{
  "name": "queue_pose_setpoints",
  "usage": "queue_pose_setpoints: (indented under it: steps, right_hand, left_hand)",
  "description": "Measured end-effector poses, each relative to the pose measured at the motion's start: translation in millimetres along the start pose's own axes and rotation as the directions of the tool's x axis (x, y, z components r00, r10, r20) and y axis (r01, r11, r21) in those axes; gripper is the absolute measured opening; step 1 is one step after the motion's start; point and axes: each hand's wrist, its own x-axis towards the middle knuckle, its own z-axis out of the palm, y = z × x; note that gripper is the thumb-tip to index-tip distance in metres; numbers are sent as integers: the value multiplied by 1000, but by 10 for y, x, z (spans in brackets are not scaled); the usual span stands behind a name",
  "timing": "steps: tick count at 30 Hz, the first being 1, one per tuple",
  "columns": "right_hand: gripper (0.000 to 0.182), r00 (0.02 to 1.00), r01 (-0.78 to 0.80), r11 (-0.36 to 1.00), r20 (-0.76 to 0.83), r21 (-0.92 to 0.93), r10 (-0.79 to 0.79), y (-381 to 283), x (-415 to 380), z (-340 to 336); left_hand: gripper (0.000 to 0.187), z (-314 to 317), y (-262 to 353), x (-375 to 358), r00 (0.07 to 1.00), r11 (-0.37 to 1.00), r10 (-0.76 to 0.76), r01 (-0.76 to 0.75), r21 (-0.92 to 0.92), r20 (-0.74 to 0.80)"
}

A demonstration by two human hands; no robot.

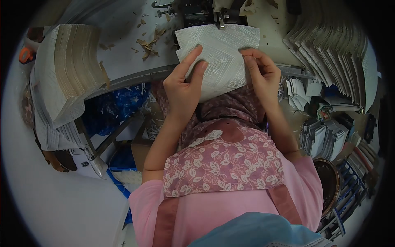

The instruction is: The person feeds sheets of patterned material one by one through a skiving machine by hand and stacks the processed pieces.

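Observation:
A whitish, patterned sheet [222, 61] with a raised geometric design lies before me, its far edge at the metal presser foot [221, 21] of what looks like a sewing machine [197, 14]. On the sheet's left side, my left hand [185, 84] holds it, with thumb and index finger on top and the other fingers mostly hidden. My right hand [265, 74] pinches the right edge between thumb and bent fingers. The near edge of the sheet bends downward over my lap.
A tall stack of curved pieces [76, 61] stands at the left, near orange-handled scissors or tape [26, 54]. More layered pieces [333, 53] fan out at the right. Brown scraps [150, 45] litter the table. Blue plastic [117, 107] hangs below; bundled pieces [325, 140] sit lower right.

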Motion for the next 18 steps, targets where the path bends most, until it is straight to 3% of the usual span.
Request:
queue_pose_setpoints:
  steps: [8, 14, 18]
  right_hand:
    - [16, 1000, -18, 1000, -24, -25, 17, 22, -23, -146]
    - [16, 999, -41, 998, -37, -57, 39, 24, -32, -221]
    - [16, 999, -11, 999, -52, -50, 8, 66, -34, -256]
  left_hand:
    - [33, 91, 4, 17, 999, 999, -38, 39, -19, 33]
    - [29, 164, -81, 42, 998, 998, 66, -66, -5, -4]
    - [28, 198, -64, 52, 999, 999, 34, -34, -19, -1]
